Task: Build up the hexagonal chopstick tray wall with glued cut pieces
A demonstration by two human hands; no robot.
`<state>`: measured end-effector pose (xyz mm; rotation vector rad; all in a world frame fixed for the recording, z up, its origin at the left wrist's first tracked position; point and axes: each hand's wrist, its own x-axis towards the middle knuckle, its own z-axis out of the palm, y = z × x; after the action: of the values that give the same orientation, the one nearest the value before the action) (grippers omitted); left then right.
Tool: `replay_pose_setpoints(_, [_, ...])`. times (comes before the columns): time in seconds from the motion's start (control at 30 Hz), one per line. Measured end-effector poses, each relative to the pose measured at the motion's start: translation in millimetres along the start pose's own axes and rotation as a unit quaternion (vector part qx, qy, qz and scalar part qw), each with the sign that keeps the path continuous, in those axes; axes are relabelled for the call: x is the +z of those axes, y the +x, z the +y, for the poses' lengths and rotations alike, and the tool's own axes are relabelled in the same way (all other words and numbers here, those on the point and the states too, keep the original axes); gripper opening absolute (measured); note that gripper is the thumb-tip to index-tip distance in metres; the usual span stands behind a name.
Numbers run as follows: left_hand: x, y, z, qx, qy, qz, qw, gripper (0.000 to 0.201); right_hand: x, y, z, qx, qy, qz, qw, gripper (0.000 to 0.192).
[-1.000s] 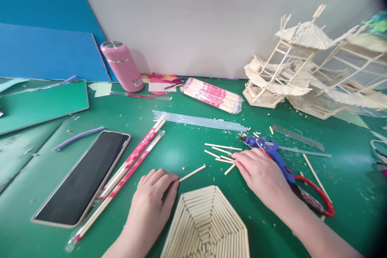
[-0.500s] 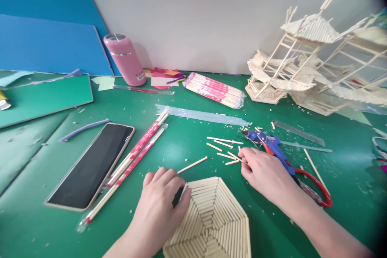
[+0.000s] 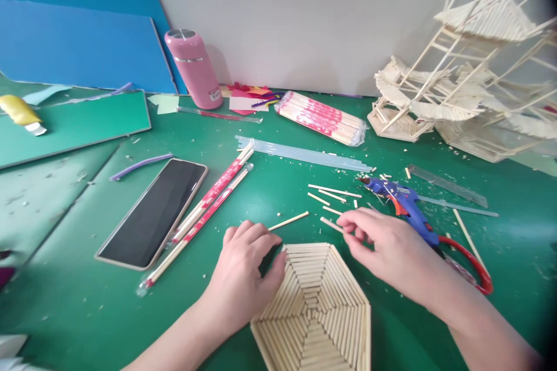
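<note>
An octagonal panel of wooden sticks [image 3: 311, 307], laid in rings around a centre, lies at the bottom middle, partly cut off by the frame. My left hand [image 3: 250, 269] is curled at its upper left edge, thumb and fingers closed around the rim. Between thumb and fingertips, my right hand [image 3: 380, 243] pinches a short wooden stick [image 3: 331, 224] just above the panel's upper right side. Several cut stick pieces [image 3: 334, 191] lie beyond that hand, and one more cut stick [image 3: 289, 221] rests near my left fingertips.
A blue glue gun [image 3: 404, 206] and red-handled scissors [image 3: 472, 261] lie right of my right hand. Left are a phone [image 3: 152, 214] and wrapped chopsticks [image 3: 204, 211]. Behind stand glue sticks [image 3: 300, 153], a chopstick pack [image 3: 322, 117], a pink flask [image 3: 195, 69] and stick-built towers [image 3: 456, 69].
My right hand has picked up a short stick from the loose pieces and drawn it toward the panel. My left hand stays at the panel's edge. The camera view has shifted slightly.
</note>
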<state>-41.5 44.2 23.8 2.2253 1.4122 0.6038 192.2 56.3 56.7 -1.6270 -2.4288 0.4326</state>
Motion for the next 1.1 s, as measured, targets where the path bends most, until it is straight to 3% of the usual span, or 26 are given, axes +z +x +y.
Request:
replay_pose_setpoints(0.17, [0.0,0.1,-1.3,0.012,-0.026,0.015,0.999,0.017,5.8,16.4,-27.4,-0.089,-0.048,-0.083,0.991,0.016])
replay_pose_setpoints(0.43, [1.3,2.0,0.5,0.016,-0.031,-0.006,0.999,0.018,7.9,25.7,-42.3,-0.124,-0.081,-0.16,0.976,0.02])
replay_pose_setpoints(0.87, [9.3,4.4,0.3,0.007,-0.015,-0.014,1.0,0.018,6.6,27.9,-42.0,-0.113,-0.058,-0.16,0.979,0.02])
replay_pose_setpoints(1.1, [9.3,4.8,0.1,0.017,-0.006,-0.003,1.0,0.019,-4.2,9.4,-7.9,-0.009,0.049,-0.095,0.994,0.027])
